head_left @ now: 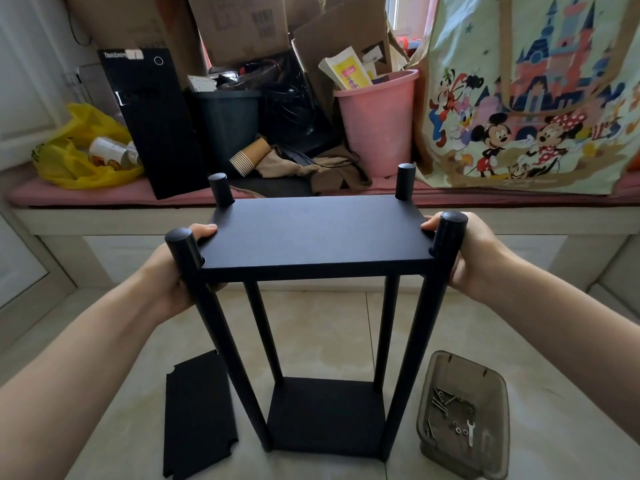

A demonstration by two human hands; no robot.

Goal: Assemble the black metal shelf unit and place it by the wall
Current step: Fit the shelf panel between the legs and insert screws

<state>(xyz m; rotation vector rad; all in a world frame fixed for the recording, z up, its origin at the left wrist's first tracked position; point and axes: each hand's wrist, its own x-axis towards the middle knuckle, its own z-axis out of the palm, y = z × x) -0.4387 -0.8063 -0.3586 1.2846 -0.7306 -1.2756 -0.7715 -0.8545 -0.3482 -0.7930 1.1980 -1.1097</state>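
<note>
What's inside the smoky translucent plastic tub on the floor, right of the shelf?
The smoky translucent plastic tub holds loose silver screws, small washers and a small flat silver spanner. Its tinted near wall blurs whatever lies against it, so the count is unclear.

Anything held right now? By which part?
The shelf unit, by its top shelf: left hand grips the left end, right hand the right end, thumbs on top.

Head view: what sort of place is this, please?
Probably a home room partly used for storage: a cushioned window seat holds cardboard boxes, a pink bucket and a cartoon bag behind the shelf unit.
</note>
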